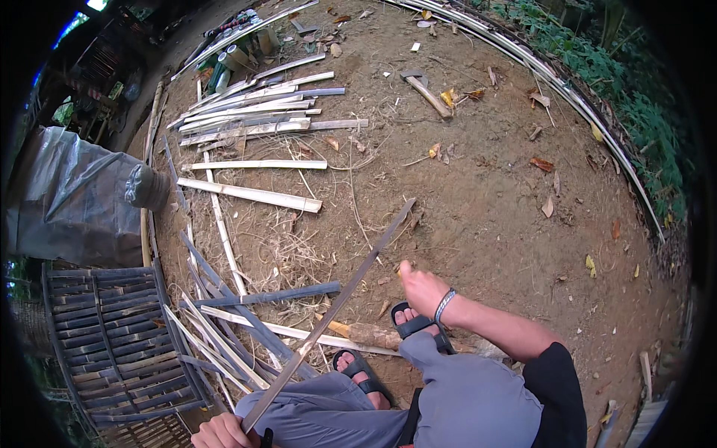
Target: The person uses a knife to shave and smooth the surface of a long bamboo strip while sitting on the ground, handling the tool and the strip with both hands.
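My left hand (224,431) is closed around the lower end of a long, thin dark bamboo strip (351,284) at the bottom edge. The strip slants up and away to the right across my left thigh, with a pale patch partway along it. Above my right knee is my right hand (424,290), apart from the strip, a bracelet on its wrist. Its fingers look curled with one digit stretched forward; whatever they may hold is hidden. A short log (373,335) lies on the ground by my sandalled feet.
Split bamboo slats (254,112) lie piled at the far left, with darker strips (261,328) nearer my left leg. A wooden-handled tool (427,93) rests on the dirt ahead. At left stand a bamboo slatted frame (112,343) and a plastic-covered bulk (82,201). Long poles (553,82) border the right.
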A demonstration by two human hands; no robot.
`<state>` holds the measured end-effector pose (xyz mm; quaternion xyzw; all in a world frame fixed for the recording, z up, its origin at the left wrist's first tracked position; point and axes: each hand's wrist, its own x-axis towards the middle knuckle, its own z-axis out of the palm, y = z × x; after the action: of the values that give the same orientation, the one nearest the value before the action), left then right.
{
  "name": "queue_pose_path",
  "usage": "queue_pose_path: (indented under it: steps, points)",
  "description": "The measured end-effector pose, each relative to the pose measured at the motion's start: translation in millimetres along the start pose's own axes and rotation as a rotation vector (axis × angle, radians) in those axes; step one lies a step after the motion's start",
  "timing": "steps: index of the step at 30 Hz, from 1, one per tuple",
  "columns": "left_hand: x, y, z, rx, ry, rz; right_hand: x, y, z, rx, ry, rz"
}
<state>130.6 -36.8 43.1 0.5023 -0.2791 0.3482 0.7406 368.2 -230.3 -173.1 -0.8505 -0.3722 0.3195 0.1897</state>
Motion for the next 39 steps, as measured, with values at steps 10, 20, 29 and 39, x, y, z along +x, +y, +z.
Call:
queue_pose_path:
  steps: [10,20,29,39]
  points:
    - [-3.5,-0.2,9.2,0.040,0.127,-0.003,39.2,44.2,6.6,-0.063,0.126,0.034]
    - [3.0,-5.4,3.4,-0.003,0.101,-0.012,87.5,112.8,21.9,-0.022,0.120,0.170]
    - [-5.7,-4.5,-4.8,0.008,0.350,0.082,91.3,93.4,10.6,-0.041,0.183,0.166]
    - [2.1,-8.7,-11.8,0.011,0.225,0.051,81.8,84.2,10.3,-0.071,0.147,0.172]
